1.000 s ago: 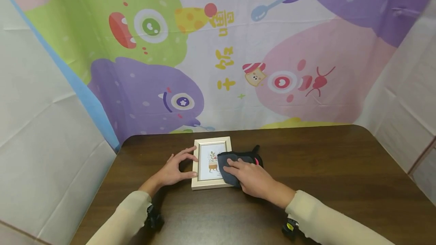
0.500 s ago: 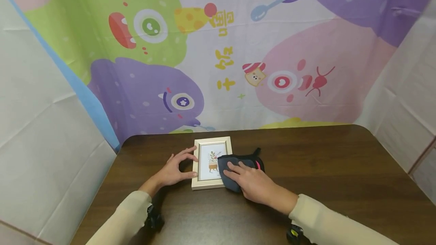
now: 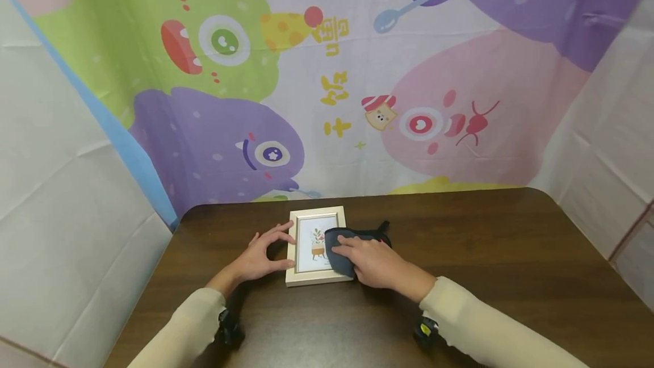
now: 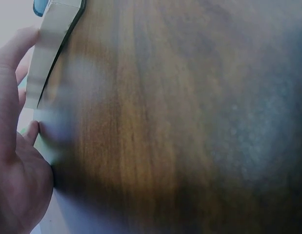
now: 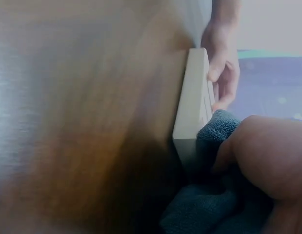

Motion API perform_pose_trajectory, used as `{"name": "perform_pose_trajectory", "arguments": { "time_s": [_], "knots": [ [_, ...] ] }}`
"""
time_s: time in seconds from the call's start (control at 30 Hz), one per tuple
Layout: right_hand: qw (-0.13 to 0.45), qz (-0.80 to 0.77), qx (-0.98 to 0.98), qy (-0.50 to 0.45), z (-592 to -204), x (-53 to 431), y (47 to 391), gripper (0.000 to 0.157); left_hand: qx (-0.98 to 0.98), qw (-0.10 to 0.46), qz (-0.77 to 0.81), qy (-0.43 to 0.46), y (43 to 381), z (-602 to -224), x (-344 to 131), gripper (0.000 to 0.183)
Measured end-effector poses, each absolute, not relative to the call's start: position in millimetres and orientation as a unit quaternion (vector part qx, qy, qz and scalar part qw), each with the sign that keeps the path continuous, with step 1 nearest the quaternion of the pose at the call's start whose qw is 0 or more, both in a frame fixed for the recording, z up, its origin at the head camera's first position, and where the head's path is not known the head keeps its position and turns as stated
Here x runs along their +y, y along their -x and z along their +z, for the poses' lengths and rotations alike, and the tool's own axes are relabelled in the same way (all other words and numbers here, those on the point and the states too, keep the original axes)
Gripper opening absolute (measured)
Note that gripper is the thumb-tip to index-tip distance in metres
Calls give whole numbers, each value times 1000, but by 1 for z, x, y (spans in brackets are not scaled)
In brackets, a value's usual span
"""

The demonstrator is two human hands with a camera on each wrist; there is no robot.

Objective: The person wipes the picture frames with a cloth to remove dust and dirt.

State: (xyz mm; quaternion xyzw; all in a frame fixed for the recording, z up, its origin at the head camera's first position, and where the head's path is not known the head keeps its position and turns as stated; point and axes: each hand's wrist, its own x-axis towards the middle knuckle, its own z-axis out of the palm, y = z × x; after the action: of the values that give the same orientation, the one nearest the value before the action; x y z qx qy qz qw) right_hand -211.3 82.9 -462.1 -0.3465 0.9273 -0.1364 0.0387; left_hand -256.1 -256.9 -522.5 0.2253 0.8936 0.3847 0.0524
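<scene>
A cream picture frame (image 3: 292,277) with a potted-plant print lies face up on the table. My left hand (image 3: 259,255) touches its left border, thumb low and fingers spread higher up. The left wrist view shows those fingertips along the frame's side (image 4: 46,51). Over the frame's right part lies a dark blue-grey cloth (image 3: 338,263) with black trim and a loop. My right hand (image 3: 375,260) holds it down, two fingers stretched over the top. In the right wrist view, the thumb digs into the bunched terry cloth (image 5: 202,209) by the frame's corner.
The dark wooden table (image 3: 485,260) extends to both sides and toward me. A cartoon-printed curtain (image 3: 347,169) hangs along its back edge, and pale sheets (image 3: 61,197) enclose the sides. Each wrist wears a small black camera (image 3: 426,329).
My right hand and the cloth slid toward me, then back away and slightly left across the frame. The left hand and frame have kept their place.
</scene>
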Motion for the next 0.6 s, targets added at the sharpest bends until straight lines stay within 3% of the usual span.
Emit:
{"name": "perform_pose_trajectory", "arguments": {
  "time_s": [0.07,0.2,0.43,0.6],
  "knots": [
    [36,-141,927,346,-478,82,228,51,892,59,388,-223,251,-513,-253,40],
    [24,-154,923,352,-515,82,268,55,888,41,394,-234,263,-533,-262,42],
    [73,-194,930,303,-481,72,280,57,887,28,389,-248,271,-549,-268,43],
    [61,-194,935,291,-521,70,327,58,881,35,403,-246,260,-532,-261,43]
  ]
}}
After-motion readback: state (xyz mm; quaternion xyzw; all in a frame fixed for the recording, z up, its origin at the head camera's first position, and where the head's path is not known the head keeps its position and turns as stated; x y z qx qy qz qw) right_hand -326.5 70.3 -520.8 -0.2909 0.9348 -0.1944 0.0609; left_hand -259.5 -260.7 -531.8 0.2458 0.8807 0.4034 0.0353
